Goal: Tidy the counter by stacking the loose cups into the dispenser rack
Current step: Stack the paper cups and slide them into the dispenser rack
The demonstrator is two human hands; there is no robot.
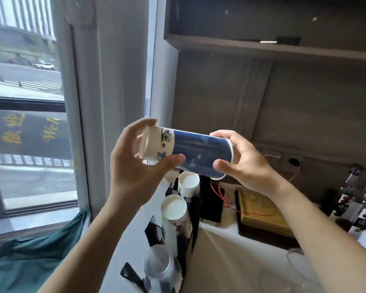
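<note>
I hold a nested stack of paper cups sideways at chest height. My left hand (135, 163) grips the white cup (156, 144) with a dark floral print at the stack's left end. My right hand (241, 163) grips the rim end of the blue cup (201, 153) around it. Below stands the black dispenser rack (195, 212). It holds two upside-down white cup stacks, one nearer (173, 208) and one farther (188, 181). A stack of clear plastic cups (160, 265) sits in the rack's nearest slot.
On the white counter (220, 250) lie a black phone (212, 206) with red wires, a gold box (262, 212) on a dark tray, glass bottles (359, 204) at the right, and clear cups (300, 263) at the lower right. A window and green cloth (30, 256) are at the left.
</note>
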